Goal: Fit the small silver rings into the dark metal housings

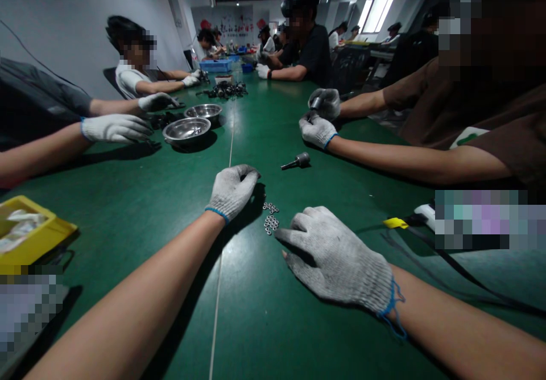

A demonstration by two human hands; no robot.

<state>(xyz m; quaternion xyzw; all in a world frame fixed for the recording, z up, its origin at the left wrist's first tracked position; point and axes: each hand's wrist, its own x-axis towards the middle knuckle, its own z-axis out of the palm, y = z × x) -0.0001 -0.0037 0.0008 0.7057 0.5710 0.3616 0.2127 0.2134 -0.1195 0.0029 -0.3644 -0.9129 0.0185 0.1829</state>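
Note:
On the green table (251, 294), small metal rings (271, 222) that look like nuts or washers lie in two loose clusters. My right hand (336, 255), in a white knit glove with dirty fingertips, rests beside them, its index fingertip at the edge of the nearer cluster. Thumb and index finger stand apart with nothing between them. Just left of and beyond the rings, my gloved left hand (234, 191) is raised above the table, thumb and fingertips pressed together. Whatever it may pinch is hidden. A dark metal cylinder with a thin shaft (297, 161) lies farther off, right of my left hand.
Two steel bowls (186, 131) stand at the left, near a co-worker's gloved hands (117, 128). At the right, another co-worker's hands (318, 129) hold a metal cylinder. A yellow bin (63, 227) sits at the far left; a strap with a yellow tag (396, 223) lies right.

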